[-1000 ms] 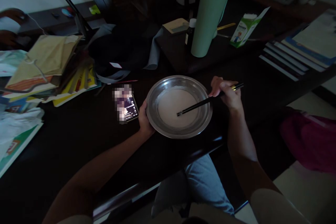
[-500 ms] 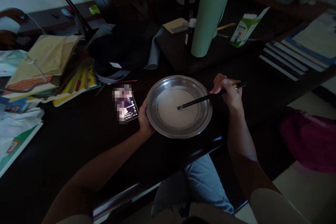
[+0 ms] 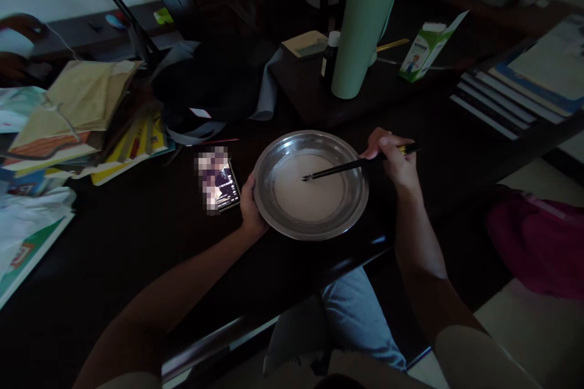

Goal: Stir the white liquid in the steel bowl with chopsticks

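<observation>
The dark desk fills most of the view, and the steel pan sits at its near edge. Left of the pan lies a heap of papers; behind the pan stands a tall green flask, and to the right of the pan, farther back, a row of books. White batter covers the pan's floor. The left hand grips the pan's left rim. The right hand, at the pan's right rim, pinches black chopsticks, their tips over the batter. A lit phone lies just left of the pan, beside the left hand
</observation>
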`<state>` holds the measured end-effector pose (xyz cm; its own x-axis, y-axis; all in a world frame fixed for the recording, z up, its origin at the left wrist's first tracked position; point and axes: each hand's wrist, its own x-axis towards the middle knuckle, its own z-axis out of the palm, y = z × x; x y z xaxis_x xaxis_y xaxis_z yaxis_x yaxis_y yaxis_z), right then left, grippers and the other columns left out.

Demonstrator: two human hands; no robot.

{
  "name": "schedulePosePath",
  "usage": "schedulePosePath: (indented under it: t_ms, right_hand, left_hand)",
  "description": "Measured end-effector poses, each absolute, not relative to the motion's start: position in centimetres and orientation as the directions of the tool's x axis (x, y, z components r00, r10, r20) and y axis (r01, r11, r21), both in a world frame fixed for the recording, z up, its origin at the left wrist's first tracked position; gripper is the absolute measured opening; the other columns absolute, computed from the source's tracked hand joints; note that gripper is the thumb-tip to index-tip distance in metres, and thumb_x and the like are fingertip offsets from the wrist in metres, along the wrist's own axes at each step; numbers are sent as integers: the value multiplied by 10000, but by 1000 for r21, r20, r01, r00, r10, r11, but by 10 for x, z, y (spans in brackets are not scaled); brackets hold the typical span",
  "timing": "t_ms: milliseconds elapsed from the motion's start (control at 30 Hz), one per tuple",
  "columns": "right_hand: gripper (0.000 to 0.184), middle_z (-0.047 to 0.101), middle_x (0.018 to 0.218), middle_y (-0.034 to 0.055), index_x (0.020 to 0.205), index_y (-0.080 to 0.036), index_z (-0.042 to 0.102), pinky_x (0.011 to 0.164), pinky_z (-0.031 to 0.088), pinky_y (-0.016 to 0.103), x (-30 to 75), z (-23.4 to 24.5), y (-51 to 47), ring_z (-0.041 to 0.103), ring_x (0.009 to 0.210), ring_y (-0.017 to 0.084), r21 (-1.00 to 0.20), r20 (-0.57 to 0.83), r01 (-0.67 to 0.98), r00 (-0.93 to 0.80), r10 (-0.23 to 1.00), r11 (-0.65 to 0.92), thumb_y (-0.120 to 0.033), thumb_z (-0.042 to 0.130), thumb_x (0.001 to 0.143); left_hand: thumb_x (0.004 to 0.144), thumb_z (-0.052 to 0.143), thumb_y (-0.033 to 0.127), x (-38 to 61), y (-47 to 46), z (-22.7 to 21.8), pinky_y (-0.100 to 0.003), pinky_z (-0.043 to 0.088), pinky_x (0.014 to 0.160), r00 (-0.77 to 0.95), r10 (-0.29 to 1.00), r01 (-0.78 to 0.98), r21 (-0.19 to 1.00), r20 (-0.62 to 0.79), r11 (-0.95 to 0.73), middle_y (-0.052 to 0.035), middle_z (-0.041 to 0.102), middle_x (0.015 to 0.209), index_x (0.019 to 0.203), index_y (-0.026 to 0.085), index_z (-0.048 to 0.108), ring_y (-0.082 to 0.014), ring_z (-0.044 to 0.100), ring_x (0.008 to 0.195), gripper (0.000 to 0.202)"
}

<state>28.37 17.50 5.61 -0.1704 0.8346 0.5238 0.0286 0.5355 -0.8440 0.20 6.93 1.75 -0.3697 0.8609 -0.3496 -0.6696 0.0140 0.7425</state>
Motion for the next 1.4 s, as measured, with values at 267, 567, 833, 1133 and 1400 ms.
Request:
schedulePosePath:
  t_ms: [267, 567, 833, 1133, 1400]
  right_hand:
    - [409, 757, 645, 0, 700, -341, 823, 856, 477, 489, 282, 63, 171, 666, 735, 234, -857, 452, 40, -419, 788, 513, -621, 700, 971]
    - [485, 744, 669, 1, 644, -320, 765, 907, 518, 508, 283, 57, 174, 662, 716, 227, -852, 490, 110, -177, 854, 512, -664, 671, 972]
    - [458, 739, 614, 5, 652, -327, 792, 866, 488, 504, 283, 59, 173, 664, 725, 243, -853, 476, 35, -359, 803, 521, -635, 682, 973]
    - [419, 778, 711, -11, 700, -339, 799, 918, 499, 495, 283, 58, 175, 703, 757, 226, -843, 490, 115, -240, 838, 526, -637, 692, 975]
    - [516, 685, 560, 5, 592, -335, 744, 842, 503, 519, 285, 57, 174, 627, 671, 243, -862, 479, 27, -284, 830, 506, -697, 666, 952]
  left_hand:
    - [908, 696, 443, 0, 70, 15, -366, 625, 959, -365, 847, -690, 723, -386, 32, -26, 824, 898, 949, 227, 784, -251, 784, 1031, 237]
    - [932, 691, 460, 0, 69, 14, -368, 620, 962, -365, 862, -666, 745, -351, 21, -16, 820, 903, 931, 240, 772, -253, 781, 1023, 234]
    - [944, 668, 465, 1, 69, 17, -373, 597, 973, -362, 861, -664, 747, -356, 30, -13, 808, 888, 972, 228, 747, -273, 768, 1063, 251]
    - [916, 684, 460, 2, 69, 18, -378, 604, 926, -380, 850, -662, 749, -365, 25, -21, 798, 873, 924, 236, 741, -264, 761, 996, 232]
    - [833, 756, 532, 0, 69, 13, -401, 617, 976, -350, 870, -661, 749, -346, 32, -27, 821, 913, 902, 245, 749, -289, 775, 1069, 296]
